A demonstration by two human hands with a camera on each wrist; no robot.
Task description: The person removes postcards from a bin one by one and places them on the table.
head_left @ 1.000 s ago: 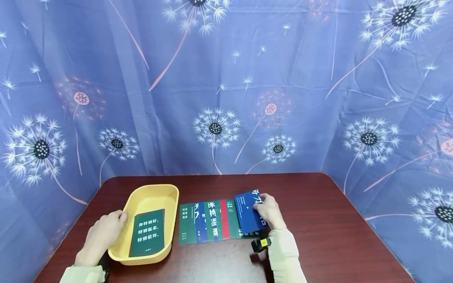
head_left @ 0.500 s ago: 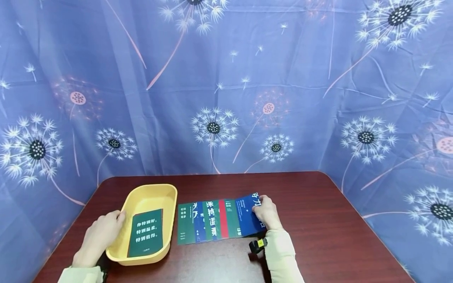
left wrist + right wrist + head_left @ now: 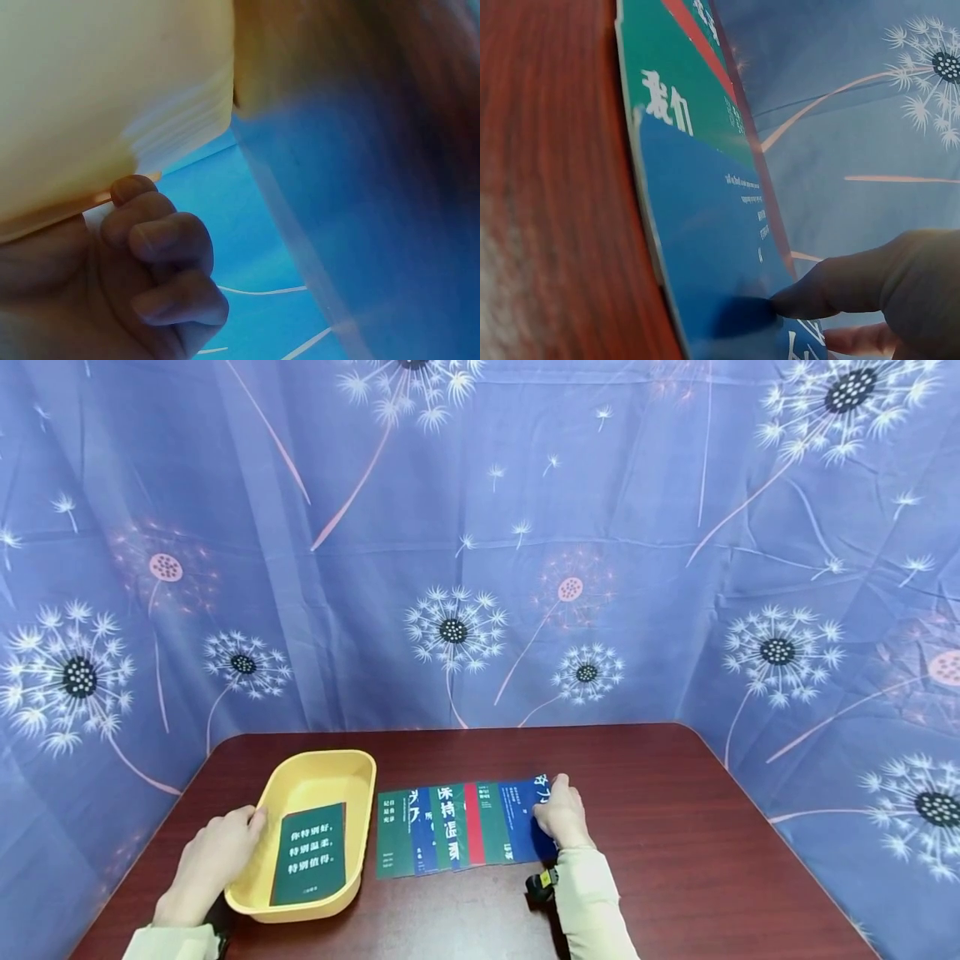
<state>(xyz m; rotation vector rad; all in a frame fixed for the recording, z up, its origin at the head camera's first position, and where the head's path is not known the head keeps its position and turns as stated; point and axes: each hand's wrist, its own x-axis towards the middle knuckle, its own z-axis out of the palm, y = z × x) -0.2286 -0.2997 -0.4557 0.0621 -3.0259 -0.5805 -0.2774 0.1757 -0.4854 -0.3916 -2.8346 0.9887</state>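
My left hand (image 3: 213, 856) grips the left rim of a yellow plastic tub (image 3: 322, 774); in the left wrist view its curled fingers (image 3: 176, 240) are against the tub's rim. A dark green booklet (image 3: 309, 885) with white writing lies inside, on top of something reddish at its edge. To the right, thin booklets overlap in a row. The blue booklet (image 3: 517, 827) forms the row's right end, and my right hand (image 3: 562, 814) pinches its right edge. From the right wrist, the thumb (image 3: 832, 289) presses on the blue cover, a finger partly showing beyond the edge.
The row also has a green booklet (image 3: 393, 843) at its left end and a red strip (image 3: 475, 827) near the middle. All stand on a dark reddish-brown table (image 3: 697, 843). A blue dandelion-print curtain (image 3: 637, 510) hangs behind and at both sides.
The raised, tilted blue booklet has come down level onto the row's right end. My right hand went down with it and shifted slightly along its edge. The left hand stays on the tub.
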